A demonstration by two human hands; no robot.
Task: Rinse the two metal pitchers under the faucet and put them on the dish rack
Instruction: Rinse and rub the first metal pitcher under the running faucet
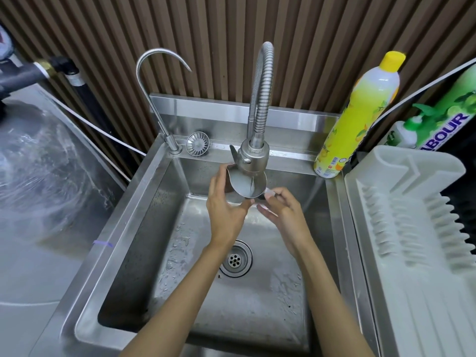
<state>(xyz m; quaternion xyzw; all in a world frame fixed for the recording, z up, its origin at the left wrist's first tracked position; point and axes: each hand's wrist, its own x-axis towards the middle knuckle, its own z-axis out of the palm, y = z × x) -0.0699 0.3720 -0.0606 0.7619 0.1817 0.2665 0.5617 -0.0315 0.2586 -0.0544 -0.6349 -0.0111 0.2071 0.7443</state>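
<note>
1. Metal pitcher sits mid-frame, mouth tilted up beneath the faucet so the stream runs straight inside, over the sink.
2. Left hand curls round its body to steady it.
3. Right hand, motion-blurred, pinches the handle side, likely for turning.
4. Dish rack waits at right; I see no second pitcher.

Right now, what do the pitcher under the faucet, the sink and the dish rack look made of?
Pitcher: probably stainless steel, silvery brushed inside with soft reflections.
Sink: likely brushed stainless steel, with a grey sheen, fine grain and beaded water drops.
Dish rack: seems moulded plastic, matte off-white, with ribs and slots formed in one piece.
</note>
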